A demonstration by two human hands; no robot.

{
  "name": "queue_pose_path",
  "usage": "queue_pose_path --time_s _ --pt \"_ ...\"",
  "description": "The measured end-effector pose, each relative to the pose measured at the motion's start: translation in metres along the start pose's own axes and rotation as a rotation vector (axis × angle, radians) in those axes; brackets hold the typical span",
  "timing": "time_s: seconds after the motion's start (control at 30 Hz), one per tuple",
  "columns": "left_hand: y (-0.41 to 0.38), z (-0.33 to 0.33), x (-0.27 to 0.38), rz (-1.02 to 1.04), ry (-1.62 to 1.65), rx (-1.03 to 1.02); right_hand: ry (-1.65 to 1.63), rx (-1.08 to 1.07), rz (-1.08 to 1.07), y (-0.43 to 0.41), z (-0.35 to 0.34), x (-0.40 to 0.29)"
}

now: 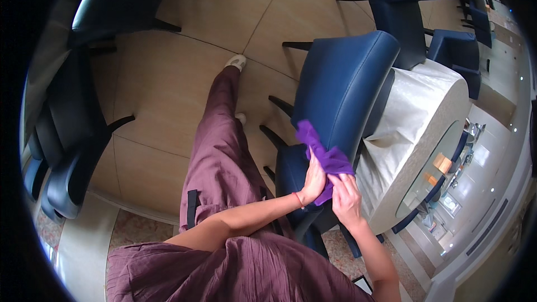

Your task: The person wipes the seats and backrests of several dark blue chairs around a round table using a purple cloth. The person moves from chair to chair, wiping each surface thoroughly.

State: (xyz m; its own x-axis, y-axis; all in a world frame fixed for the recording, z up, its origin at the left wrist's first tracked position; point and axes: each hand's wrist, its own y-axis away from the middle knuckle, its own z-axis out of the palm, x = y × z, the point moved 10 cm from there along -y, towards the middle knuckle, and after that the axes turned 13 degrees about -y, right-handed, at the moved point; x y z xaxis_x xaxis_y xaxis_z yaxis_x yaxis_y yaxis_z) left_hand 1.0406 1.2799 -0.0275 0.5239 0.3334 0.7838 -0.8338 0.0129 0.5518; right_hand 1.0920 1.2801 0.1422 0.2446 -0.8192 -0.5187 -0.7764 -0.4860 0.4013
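Note:
A purple cloth [325, 155] is bunched between my two hands, in front of a blue upholstered chair [342, 75]. My left hand [314, 178], with a thin red band at its wrist, holds the cloth from the left side of the picture. From the right side, my right hand [346, 197] grips the lower part of it with bent fingers. One end of the cloth sticks up past the hands, over the chair's edge. Whether the cloth touches the chair cannot be told.
Right of the chair stands a round table with a pale tablecloth [398, 134] and a glass turntable [419, 184] bearing small orange-brown items. More blue chairs [398, 21] surround it. Dark chairs [75, 105] stand at the left, their legs reaching onto the tiled floor [155, 92].

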Motion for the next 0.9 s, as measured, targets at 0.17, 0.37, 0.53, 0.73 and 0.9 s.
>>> queue_pose_path --time_s 0.17,0.37,0.53,0.73,0.9 --pt "-0.063 -0.038 0.145 0.374 -0.361 0.135 0.032 0.233 0.053 0.003 0.023 0.031" --pt "-0.127 -0.040 0.234 0.679 -0.817 0.188 0.032 0.565 0.051 -0.080 -0.006 0.027" --pt "-0.154 -0.030 0.281 0.814 -0.985 0.260 -0.117 0.749 0.047 -0.121 -0.045 0.023" --pt "-0.096 -0.008 0.250 0.968 -1.235 0.041 -0.035 0.810 0.101 -0.054 -0.016 0.026" --pt "-0.042 -0.017 0.192 0.813 -1.249 -0.141 -0.102 0.881 0.229 0.012 0.023 0.035"
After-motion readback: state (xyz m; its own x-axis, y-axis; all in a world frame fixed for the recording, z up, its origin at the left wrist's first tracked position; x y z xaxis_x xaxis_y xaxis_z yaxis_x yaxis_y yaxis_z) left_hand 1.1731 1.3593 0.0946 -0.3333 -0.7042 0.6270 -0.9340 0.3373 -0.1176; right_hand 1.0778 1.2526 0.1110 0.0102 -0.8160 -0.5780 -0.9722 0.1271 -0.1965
